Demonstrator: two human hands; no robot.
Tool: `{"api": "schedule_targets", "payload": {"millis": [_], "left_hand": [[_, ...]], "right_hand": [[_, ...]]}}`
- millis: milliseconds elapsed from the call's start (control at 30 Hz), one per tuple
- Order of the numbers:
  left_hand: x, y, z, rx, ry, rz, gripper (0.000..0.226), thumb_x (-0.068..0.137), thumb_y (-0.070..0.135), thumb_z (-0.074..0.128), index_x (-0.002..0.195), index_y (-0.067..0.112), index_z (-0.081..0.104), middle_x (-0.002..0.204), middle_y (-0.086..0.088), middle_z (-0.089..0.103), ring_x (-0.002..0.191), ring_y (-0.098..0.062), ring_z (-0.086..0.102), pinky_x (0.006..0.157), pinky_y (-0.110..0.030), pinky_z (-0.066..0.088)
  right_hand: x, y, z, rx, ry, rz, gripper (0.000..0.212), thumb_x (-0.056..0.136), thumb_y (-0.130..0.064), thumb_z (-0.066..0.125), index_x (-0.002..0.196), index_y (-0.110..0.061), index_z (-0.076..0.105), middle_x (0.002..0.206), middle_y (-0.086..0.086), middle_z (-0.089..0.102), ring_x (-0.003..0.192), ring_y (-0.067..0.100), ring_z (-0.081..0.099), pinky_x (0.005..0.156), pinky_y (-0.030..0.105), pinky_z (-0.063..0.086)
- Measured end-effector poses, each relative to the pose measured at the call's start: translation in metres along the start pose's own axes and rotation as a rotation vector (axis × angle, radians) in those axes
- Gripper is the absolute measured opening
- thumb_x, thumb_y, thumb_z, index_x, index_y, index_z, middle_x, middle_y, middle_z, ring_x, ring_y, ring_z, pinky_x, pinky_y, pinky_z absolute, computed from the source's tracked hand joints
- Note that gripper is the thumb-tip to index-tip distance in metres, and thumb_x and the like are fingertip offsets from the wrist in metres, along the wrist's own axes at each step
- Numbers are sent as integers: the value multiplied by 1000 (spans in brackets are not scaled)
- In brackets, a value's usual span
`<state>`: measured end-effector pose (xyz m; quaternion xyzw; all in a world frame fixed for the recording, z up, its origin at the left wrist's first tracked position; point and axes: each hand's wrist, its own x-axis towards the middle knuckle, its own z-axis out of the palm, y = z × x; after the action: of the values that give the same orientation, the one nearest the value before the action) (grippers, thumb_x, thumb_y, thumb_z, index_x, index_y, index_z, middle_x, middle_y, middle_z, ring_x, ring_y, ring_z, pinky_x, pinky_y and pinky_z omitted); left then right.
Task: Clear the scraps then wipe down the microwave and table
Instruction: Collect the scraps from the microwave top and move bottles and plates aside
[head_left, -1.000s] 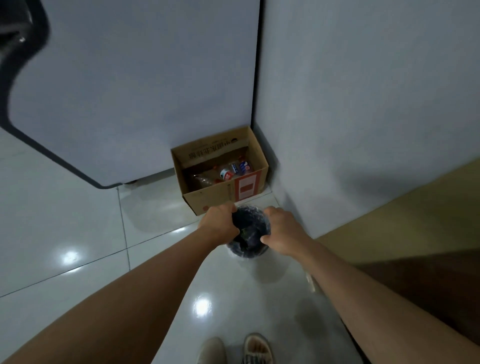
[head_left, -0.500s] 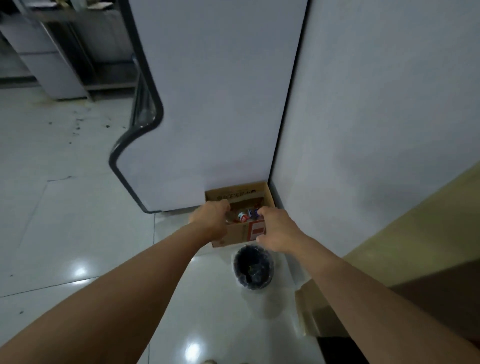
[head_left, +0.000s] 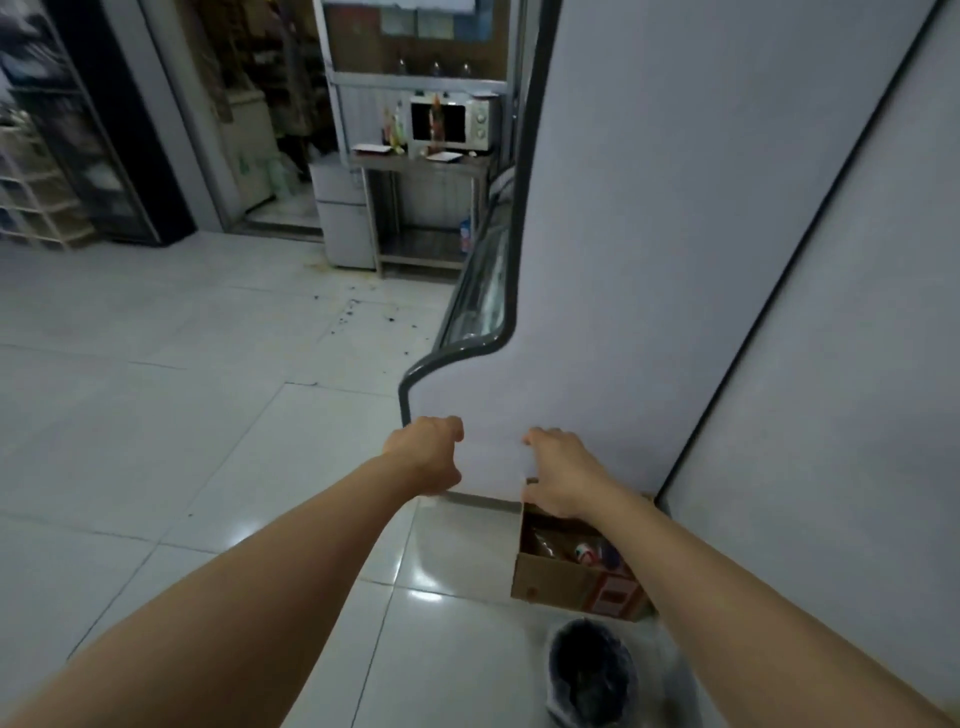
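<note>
We held both arms out over the tiled floor. Our left hand was curled into a loose fist with nothing in it, and our right hand hung with its fingers bent downward, relaxed and holding nothing; neither hand touched anything we could make out.

We took the cardboard box as our landmark. It sat on the floor against the foot of a tall pale panel, just below our right wrist, and it held what looked like bottles and wrappers, too blurred for us to name. Just in front of the box, nearer to us, stood a small round bin lined with a dark bag; its contents were too dark to tell. To the right of the box rose a second pale wall panel.

Far beyond the box, across the floor, the microwave stood on a metal table with its door facing us. A few flat items lay on the tabletop in front of it. A small white fridge stood beside that table on the left. Dark specks marked the floor between the box and the table.
</note>
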<state>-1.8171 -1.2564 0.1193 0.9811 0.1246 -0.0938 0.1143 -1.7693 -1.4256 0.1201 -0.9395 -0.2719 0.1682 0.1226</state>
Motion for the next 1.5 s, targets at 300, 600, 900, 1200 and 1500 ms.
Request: {"api": "schedule_targets", "payload": {"millis": [300,600,900,1200,1500], "left_hand": [[7,-148,-76,-23,65,-133,53,84,22,63,133,21,43,133,-4,52,117,-25,53,97,-36,46],[34,-279,-145,-25,129,-144,55,85,23,63,135,21,41,134,-4,51,117,-24,52,97,-35,45],[90,-377,-187,-36,142,-170,55,84,23,62,134,22,40,130,-2,53,113,-23,54,95,-35,46],[231,-442,-226,-46,125,-191,55,85,24,63,135,22,40,131,-3,52,113,-23,54,95,-35,47],[375,-494,-273,-80,90,-219,56,85,25,65,135,20,40,130,-5,53,108,-24,56,93,-36,49]], "right_hand": [[78,-134,-29,-50,92,-113,68,85,-25,66,143,-14,32,144,8,37,131,26,36,105,40,38],[160,-261,-37,-49,136,-132,74,84,-26,68,145,-15,27,145,7,35,133,25,33,105,39,39],[263,-338,-44,-67,105,-156,71,85,-25,65,144,-15,27,142,7,35,131,26,34,102,40,40],[436,-371,-68,-87,64,-182,70,84,-26,66,143,-16,28,142,9,34,130,27,35,100,42,43],[592,-382,-108,-103,9,-176,73,85,-28,66,145,-17,25,141,9,36,128,27,39,99,40,43]]}}
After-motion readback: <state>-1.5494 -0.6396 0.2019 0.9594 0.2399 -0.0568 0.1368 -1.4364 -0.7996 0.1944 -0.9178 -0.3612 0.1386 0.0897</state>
